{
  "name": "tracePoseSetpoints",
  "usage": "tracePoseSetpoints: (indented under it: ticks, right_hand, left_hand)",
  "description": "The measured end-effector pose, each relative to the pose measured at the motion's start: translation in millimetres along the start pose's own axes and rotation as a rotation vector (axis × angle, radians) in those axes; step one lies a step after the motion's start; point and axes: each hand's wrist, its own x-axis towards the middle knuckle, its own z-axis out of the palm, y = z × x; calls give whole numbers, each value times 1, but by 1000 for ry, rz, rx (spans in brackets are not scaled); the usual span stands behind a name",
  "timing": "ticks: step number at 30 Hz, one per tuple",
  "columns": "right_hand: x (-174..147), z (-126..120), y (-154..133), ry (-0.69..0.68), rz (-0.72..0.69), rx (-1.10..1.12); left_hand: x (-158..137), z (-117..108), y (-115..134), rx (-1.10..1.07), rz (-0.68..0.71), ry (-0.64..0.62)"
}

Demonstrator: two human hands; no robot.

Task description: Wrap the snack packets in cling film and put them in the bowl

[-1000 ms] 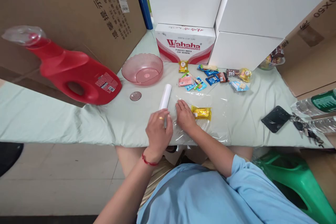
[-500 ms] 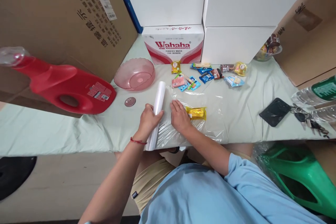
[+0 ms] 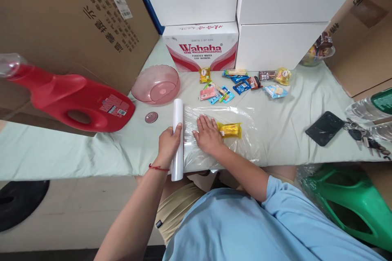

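Note:
My left hand (image 3: pixel 169 143) is wrapped round a white roll of plastic wrap (image 3: pixel 178 112), which stands lengthwise from the table's front edge inward. From the roll a clear sheet of plastic wrap (image 3: pixel 196 159) stretches to the right over the table. My right hand (image 3: pixel 208 134) lies flat on this sheet with its fingers spread. Just right of my right hand, a yellow-wrapped snack (image 3: pixel 230 130) rests on the sheet. The sheet is wrinkled near my right wrist.
Behind the sheet lie several small wrapped snacks (image 3: pixel 241 86). A pink bowl (image 3: pixel 156 85), a round lid-like disc (image 3: pixel 151 117) and a large red bottle (image 3: pixel 82 102) stand to the left. At right are a black wallet (image 3: pixel 324 128), keys (image 3: pixel 357 134) and clear bottles (image 3: pixel 358 110). Boxes (image 3: pixel 202 49) line the back.
The roll in my left hand has shifted a little left and turned straighter. The fingers of my right hand have spread on the sheet. The view has moved slightly.

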Motion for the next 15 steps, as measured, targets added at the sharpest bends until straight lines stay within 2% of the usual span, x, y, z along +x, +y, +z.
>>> tracePoseSetpoints:
  ticks: [6,15]
  right_hand:
    - [-2,0,0,-20,-48,-16]
    - [-3,4,3,-4,-84,7]
  left_hand:
    - [-7,7,-15,-74,-72,33]
    - [-12,14,-18,-150,-114,59]
